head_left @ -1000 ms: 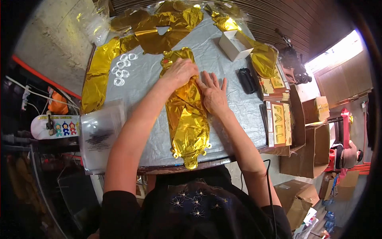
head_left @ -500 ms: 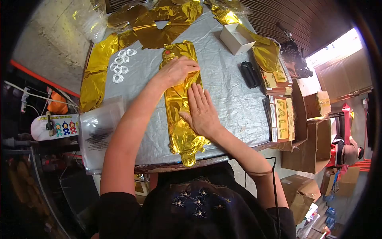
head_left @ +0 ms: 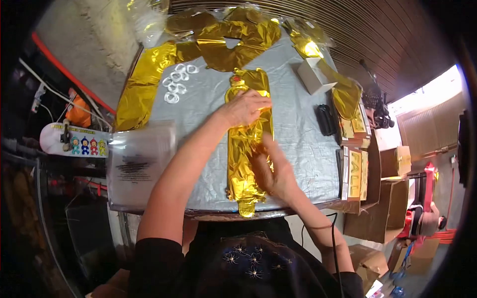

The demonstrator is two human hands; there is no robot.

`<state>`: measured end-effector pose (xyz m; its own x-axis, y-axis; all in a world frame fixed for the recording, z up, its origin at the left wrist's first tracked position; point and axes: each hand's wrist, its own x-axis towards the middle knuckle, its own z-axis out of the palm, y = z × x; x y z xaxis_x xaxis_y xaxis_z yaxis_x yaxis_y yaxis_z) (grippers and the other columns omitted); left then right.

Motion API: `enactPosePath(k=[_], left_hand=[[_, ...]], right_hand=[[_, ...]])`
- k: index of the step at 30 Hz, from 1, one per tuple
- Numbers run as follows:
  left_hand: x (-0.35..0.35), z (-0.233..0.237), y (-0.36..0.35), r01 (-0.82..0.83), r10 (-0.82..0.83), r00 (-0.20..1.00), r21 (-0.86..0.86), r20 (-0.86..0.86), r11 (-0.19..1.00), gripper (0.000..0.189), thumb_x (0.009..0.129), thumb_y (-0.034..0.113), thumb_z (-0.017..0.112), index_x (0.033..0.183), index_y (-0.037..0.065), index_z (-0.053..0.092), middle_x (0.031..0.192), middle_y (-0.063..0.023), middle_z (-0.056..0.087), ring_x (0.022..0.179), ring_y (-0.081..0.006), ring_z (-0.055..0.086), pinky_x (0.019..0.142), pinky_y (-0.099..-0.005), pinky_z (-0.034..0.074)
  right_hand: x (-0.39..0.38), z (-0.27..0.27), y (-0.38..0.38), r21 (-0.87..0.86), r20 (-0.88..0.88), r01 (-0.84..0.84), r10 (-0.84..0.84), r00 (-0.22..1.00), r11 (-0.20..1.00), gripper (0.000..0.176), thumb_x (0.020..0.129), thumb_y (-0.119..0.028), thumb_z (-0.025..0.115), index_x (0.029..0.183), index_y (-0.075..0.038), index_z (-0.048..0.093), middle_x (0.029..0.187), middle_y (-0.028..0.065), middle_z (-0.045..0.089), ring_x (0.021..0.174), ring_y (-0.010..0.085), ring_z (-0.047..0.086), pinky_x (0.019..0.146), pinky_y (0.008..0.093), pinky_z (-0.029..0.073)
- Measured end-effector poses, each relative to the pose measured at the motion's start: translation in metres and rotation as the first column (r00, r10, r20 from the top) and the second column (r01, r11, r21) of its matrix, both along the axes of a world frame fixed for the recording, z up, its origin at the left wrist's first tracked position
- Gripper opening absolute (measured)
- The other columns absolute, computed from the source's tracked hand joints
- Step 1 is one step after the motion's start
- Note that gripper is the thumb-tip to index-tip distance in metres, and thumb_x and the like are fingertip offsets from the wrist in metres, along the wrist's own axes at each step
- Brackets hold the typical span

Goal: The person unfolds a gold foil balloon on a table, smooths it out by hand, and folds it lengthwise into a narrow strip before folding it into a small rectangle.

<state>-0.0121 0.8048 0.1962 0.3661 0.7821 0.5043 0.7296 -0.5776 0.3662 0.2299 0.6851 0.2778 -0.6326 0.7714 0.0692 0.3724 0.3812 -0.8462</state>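
The gold foil balloon (head_left: 242, 149) is a long, narrow, deflated shape of shiny metallic film. It lies flat and lengthwise on the silver tabletop (head_left: 208, 129), running from the far middle of the surface straight back to the near edge. Its skin is crumpled and full of creases that catch the light. The far end is squared off and carries a small red mark. The near end narrows to a short tab that sticks out just past the tabletop's edge, with small scalloped bumps on either side. The left hand (head_left: 246, 107) rests on the upper part, and the right hand (head_left: 273, 171), fingers straight, presses on the lower right side.
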Motion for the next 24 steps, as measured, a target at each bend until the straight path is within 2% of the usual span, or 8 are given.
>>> enactPosePath(k=[4,7,12,15,17,20,22,24], left_hand=[[0.003,0.005,-0.006,-0.014,0.013,1.000,-0.056,-0.004,0.998,0.040,0.091,0.017,0.066,0.131,0.017,0.072,0.142,0.0065,0.066,0.126,-0.0203,0.058,0.107,-0.0400,0.045],[0.004,0.011,-0.005,-0.030,0.027,0.999,-0.052,-0.047,0.998,0.041,0.093,0.013,0.062,0.132,0.016,0.072,0.142,0.0042,0.066,0.126,-0.0219,0.058,0.108,-0.0416,0.045],[-0.001,0.014,-0.001,0.006,-0.010,0.999,-0.093,-0.051,0.996,0.042,0.093,0.010,0.060,0.133,0.014,0.072,0.142,0.0000,0.067,0.125,-0.0251,0.060,0.109,-0.0422,0.045],[-0.010,0.010,0.014,0.072,-0.066,0.996,-0.134,0.053,0.988,0.040,0.095,0.010,0.061,0.133,0.013,0.071,0.138,-0.0042,0.069,0.124,-0.0274,0.062,0.110,-0.0409,0.047],[-0.015,0.025,0.017,0.110,-0.030,0.970,-0.324,0.242,0.940,0.038,0.099,0.008,0.059,0.135,0.012,0.070,0.136,-0.0078,0.071,0.122,-0.0272,0.065,0.109,-0.0385,0.049],[-0.034,0.040,0.020,-0.118,0.254,0.826,-0.286,0.504,0.951,0.032,0.104,0.007,0.057,0.132,0.010,0.071,0.125,-0.0073,0.076,0.109,-0.0213,0.072,0.098,-0.0329,0.054],[-0.061,0.040,0.018,-0.239,0.318,0.801,-0.217,0.508,0.947,0.025,0.102,0.016,0.064,0.122,0.008,0.076,0.115,-0.0089,0.078,0.101,-0.0218,0.074,0.089,-0.0327,0.055],[-0.081,0.060,0.002,-0.485,0.611,0.777,-0.473,0.152,0.735,0.027,0.097,0.029,0.072,0.110,0.007,0.079,0.104,-0.0109,0.079,0.093,-0.0239,0.074,0.082,-0.0347,0.056]], right_hand=[[-0.043,-0.026,0.059,0.351,-0.244,0.318,-0.242,0.939,0.881,0.024,0.101,0.003,0.052,0.125,0.003,0.058,0.122,0.0242,0.058,0.112,0.0395,0.057,0.098,0.0428,0.047],[-0.065,-0.061,0.071,0.409,-0.234,0.340,-0.263,0.936,0.847,0.021,0.094,0.009,0.054,0.114,0.005,0.055,0.113,0.0253,0.056,0.103,0.0455,0.055,0.094,0.0497,0.046],[-0.068,-0.067,0.063,0.456,-0.182,0.325,-0.271,0.945,0.829,0.014,0.097,0.005,0.055,0.111,0.003,0.059,0.113,0.0247,0.057,0.105,0.0431,0.057,0.093,0.0478,0.048],[-0.069,-0.067,0.063,0.474,-0.161,0.301,-0.254,0.954,0.828,0.012,0.096,0.005,0.057,0.107,0.003,0.060,0.111,0.0236,0.058,0.102,0.0429,0.058,0.091,0.0477,0.048],[-0.069,-0.065,0.063,0.483,-0.159,0.301,-0.256,0.954,0.823,0.012,0.095,0.005,0.058,0.107,0.003,0.060,0.111,0.0233,0.059,0.102,0.0429,0.058,0.091,0.0480,0.048],[-0.070,-0.065,0.065,0.479,-0.178,0.316,-0.261,0.949,0.819,0.012,0.094,0.005,0.059,0.107,0.003,0.061,0.111,0.0230,0.059,0.102,0.0431,0.058,0.090,0.0483,0.049],[-0.070,-0.067,0.064,0.460,-0.201,0.331,-0.267,0.943,0.824,0.013,0.094,0.005,0.060,0.107,0.002,0.061,0.111,0.0229,0.059,0.101,0.0432,0.058,0.089,0.0484,0.049],[-0.069,-0.067,0.066,0.462,-0.182,0.317,-0.261,0.948,0.829,0.014,0.094,0.005,0.060,0.108,0.002,0.061,0.111,0.0228,0.059,0.102,0.0430,0.058,0.089,0.0481,0.048]])
